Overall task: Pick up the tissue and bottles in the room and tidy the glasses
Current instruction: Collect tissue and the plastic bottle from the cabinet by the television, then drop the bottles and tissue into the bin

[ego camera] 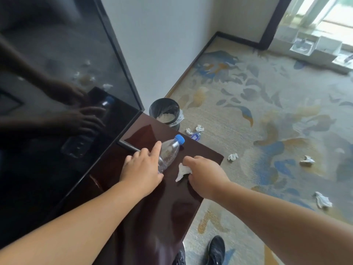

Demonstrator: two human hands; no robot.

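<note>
A clear plastic bottle (pixel 171 150) with a blue cap lies on the dark wooden cabinet top (pixel 168 203). My left hand (pixel 142 169) rests against its left side and base, fingers curled around it. To the right, my right hand (pixel 204 175) pinches a crumpled white tissue (pixel 182 172) that lies on the cabinet. On the carpet beyond the cabinet lie a second small bottle with a blue label (pixel 195 135) and several crumpled tissues (pixel 232 157).
A black waste bin (pixel 165 111) with a plastic liner stands by the wall past the cabinet's far corner. A large dark TV screen (pixel 57 92) fills the left. White boxes (pixel 313 48) sit near the window. My black shoes (pixel 215 249) are on the patterned carpet.
</note>
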